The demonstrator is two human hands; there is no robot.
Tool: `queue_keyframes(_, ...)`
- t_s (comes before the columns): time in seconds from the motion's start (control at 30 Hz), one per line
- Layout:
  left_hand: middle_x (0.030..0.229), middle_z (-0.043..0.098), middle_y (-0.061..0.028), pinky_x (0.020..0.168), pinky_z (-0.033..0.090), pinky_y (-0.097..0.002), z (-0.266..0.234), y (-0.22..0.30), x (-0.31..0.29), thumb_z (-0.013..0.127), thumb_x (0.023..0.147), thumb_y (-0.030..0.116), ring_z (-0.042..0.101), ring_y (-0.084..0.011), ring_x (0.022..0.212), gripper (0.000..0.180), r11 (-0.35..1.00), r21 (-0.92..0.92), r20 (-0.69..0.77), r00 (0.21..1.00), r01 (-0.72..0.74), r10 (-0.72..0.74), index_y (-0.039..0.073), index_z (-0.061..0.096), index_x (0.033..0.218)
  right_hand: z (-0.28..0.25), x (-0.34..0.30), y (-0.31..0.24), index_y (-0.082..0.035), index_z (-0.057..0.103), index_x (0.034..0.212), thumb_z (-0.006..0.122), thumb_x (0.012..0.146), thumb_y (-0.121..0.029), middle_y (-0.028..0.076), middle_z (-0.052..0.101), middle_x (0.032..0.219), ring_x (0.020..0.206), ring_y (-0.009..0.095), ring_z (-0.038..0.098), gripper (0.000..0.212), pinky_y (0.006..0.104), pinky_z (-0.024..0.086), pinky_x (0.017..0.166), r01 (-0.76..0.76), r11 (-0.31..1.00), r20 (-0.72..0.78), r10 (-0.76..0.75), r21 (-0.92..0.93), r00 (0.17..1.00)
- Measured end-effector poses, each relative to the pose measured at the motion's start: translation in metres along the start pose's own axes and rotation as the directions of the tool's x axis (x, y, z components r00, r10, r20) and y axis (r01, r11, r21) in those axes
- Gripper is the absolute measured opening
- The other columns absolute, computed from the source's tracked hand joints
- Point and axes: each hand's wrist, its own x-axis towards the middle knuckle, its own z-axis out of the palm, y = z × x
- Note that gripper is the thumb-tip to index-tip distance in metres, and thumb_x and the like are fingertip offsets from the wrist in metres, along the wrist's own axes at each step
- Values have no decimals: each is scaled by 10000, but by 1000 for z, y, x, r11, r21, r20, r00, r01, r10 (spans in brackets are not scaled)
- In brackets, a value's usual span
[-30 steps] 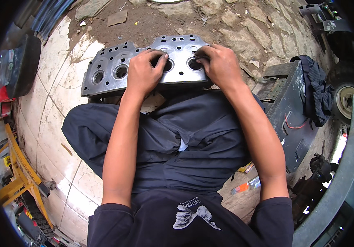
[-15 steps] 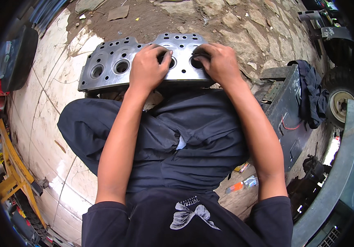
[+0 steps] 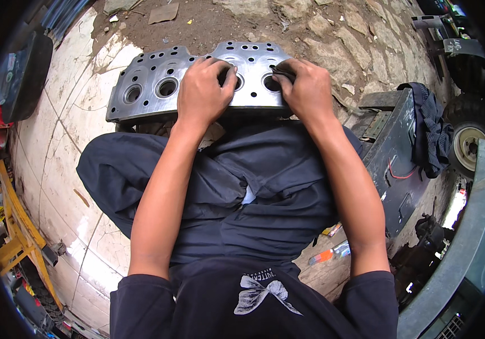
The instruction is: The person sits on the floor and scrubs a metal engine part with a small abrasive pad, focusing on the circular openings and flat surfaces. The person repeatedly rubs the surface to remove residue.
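Observation:
A grey metal cylinder head [image 3: 153,97] with large round ports and small bolt holes lies in front of my folded legs. Over its middle, my left hand [image 3: 206,86] rests with bent fingers and the thumb brought toward them, beside a large port. My right hand [image 3: 310,87] is closed at the right end, fingertips and thumb at the rim of the last port. Something dark shows between the right fingers and thumb, too small to name. The fingertips of both hands are partly hidden.
To the right stands a dark metal box [image 3: 395,147] with a dark striped cloth [image 3: 427,130] over it, near a wheel [image 3: 467,147]. A yellow metal frame [image 3: 19,226] stands at the left on pale tiles. Dirt and flat stones [image 3: 333,56] lie beyond the cylinder head.
My right hand has shifted slightly right, and its fingers are drawn closer together. The cylinder head appears slightly higher in view; my left hand stays nearly in place.

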Motion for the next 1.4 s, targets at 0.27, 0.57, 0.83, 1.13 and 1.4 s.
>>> queue_keyframes(0.27, 933, 760, -166, 835, 566, -468, 1, 3, 0, 760, 892, 201, 698, -372, 919, 200, 999, 30, -24, 1000, 10, -9, 6, 796, 914, 14, -3, -14, 0, 808, 949, 807, 840, -104, 198, 777, 931, 851, 374, 761, 151, 434, 601, 807, -47, 997, -72, 51, 59, 996)
queue_keyframes(0.57, 930, 761, -161, 828, 567, -466, 2, 3, 0, 754, 896, 205, 702, -366, 913, 202, 999, 50, -41, 999, -7, 9, 8, 796, 903, 13, -3, -13, -4, 812, 951, 822, 833, -107, 192, 781, 933, 846, 360, 766, 157, 422, 601, 805, -32, 989, -68, 43, 146, 997)
queue_keyframes(0.83, 929, 762, -155, 830, 568, -460, 2, 3, -1, 756, 890, 207, 703, -360, 926, 202, 998, 65, -26, 1000, -4, 6, 10, 796, 909, 12, -2, -20, 5, 805, 952, 811, 796, -66, 217, 771, 949, 874, 391, 750, 172, 448, 594, 839, -39, 983, -49, 48, 178, 998)
queue_keyframes(1.13, 939, 763, -151, 842, 569, -456, 0, 5, -1, 755, 894, 217, 705, -357, 939, 207, 997, 76, -19, 1000, 1, 1, 14, 793, 907, 8, -1, -18, 13, 797, 941, 817, 788, -61, 210, 777, 933, 879, 382, 758, 171, 434, 596, 841, -23, 971, -37, 33, 236, 999)
queue_keyframes(1.4, 937, 760, -160, 844, 569, -459, 2, 1, -1, 750, 899, 217, 704, -364, 927, 209, 996, 89, -31, 999, -19, 22, 12, 789, 892, 8, -1, -16, -1, 799, 932, 826, 781, -77, 211, 776, 931, 873, 374, 760, 171, 431, 596, 828, -9, 959, 2, 9, 284, 1000)
